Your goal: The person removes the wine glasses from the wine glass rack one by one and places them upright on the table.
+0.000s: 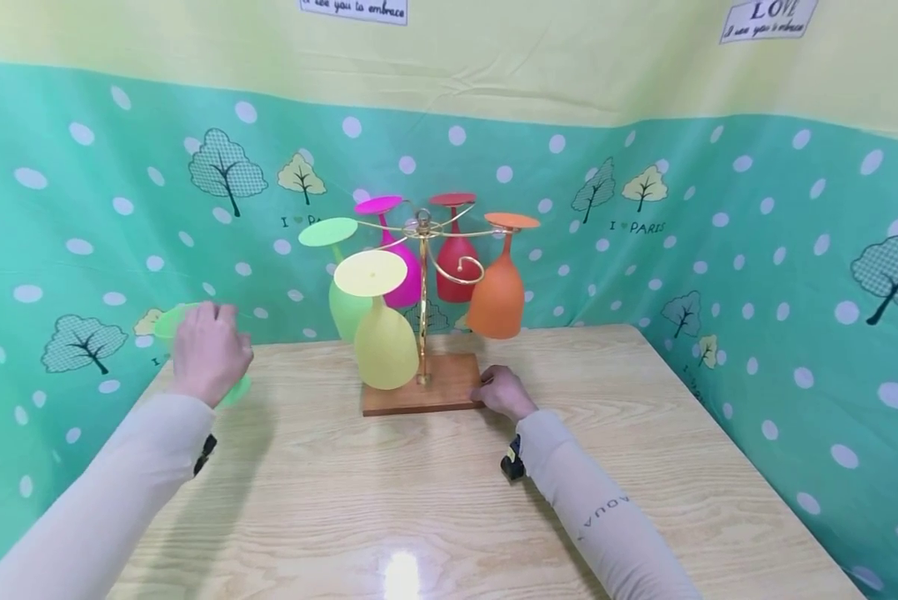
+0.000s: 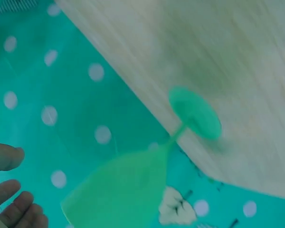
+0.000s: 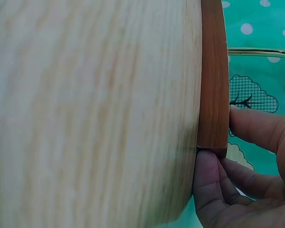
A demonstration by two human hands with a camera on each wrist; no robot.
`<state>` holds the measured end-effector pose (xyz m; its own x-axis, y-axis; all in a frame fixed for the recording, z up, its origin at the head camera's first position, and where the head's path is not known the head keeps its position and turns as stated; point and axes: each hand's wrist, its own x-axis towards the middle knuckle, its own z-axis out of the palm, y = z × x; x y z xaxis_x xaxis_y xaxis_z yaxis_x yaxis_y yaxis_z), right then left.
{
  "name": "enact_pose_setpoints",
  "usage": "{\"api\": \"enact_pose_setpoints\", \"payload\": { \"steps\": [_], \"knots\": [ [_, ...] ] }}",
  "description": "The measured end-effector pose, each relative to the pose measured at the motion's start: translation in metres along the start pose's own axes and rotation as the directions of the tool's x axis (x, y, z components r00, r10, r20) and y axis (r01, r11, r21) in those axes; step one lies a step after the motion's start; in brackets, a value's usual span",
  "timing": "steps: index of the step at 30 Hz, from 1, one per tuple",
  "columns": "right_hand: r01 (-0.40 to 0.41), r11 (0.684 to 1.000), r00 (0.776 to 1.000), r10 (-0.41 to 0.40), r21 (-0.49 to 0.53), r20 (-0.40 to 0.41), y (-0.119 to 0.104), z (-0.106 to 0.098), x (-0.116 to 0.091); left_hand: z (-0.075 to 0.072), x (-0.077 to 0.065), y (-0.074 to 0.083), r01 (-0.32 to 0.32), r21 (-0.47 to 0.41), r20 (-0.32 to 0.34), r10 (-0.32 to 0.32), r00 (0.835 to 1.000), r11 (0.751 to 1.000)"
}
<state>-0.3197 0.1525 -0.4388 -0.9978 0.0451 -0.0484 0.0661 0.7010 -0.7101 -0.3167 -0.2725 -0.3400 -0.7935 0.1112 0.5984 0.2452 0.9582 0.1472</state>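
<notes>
On the left side of the table a light green goblet (image 2: 118, 190) appears to stand on its foot (image 1: 236, 392), bowl upward. My left hand (image 1: 211, 350) is beside it and hides much of it in the head view. In the left wrist view the thumb and fingers (image 2: 19, 209) are spread, with a gap between them and the bowl. With my right hand (image 1: 505, 392) I grip the right end of the goblet rack's wooden base (image 3: 213, 85), thumb on top and fingers at the end edge.
From the rack's gold pole (image 1: 423, 317) curved arms reach out. Yellow (image 1: 386, 350), green (image 1: 347, 308), magenta (image 1: 404, 279), red (image 1: 456, 267) and orange (image 1: 497, 300) goblets hang upside down. One curled arm (image 1: 460, 271) faces front, bare. A patterned cloth (image 1: 689, 167) borders the table.
</notes>
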Motion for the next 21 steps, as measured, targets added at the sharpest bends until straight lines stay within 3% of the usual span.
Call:
{"api": "enact_pose_setpoints", "payload": {
  "steps": [5,10,15,21],
  "knots": [
    [0.007,1.0,1.0,-0.007,-0.005,-0.005,-0.001,0.0,-0.002,0.009,-0.013,0.018,0.005,-0.077,0.067,0.001,0.998,0.997],
    [0.013,1.0,1.0,-0.013,0.005,-0.015,-0.002,-0.001,-0.002,0.023,-0.022,0.032,0.074,-0.156,0.17,-0.047,0.984,0.985],
    [-0.025,1.0,1.0,0.025,0.001,-0.013,-0.003,-0.001,-0.002,0.038,-0.03,0.047,0.175,-0.267,0.299,-0.091,0.95,0.948],
    [-0.032,0.999,0.999,0.032,-0.012,-0.01,-0.003,0.0,-0.002,0.056,-0.037,0.064,0.306,-0.383,0.42,-0.131,0.898,0.872]
  ]
}}
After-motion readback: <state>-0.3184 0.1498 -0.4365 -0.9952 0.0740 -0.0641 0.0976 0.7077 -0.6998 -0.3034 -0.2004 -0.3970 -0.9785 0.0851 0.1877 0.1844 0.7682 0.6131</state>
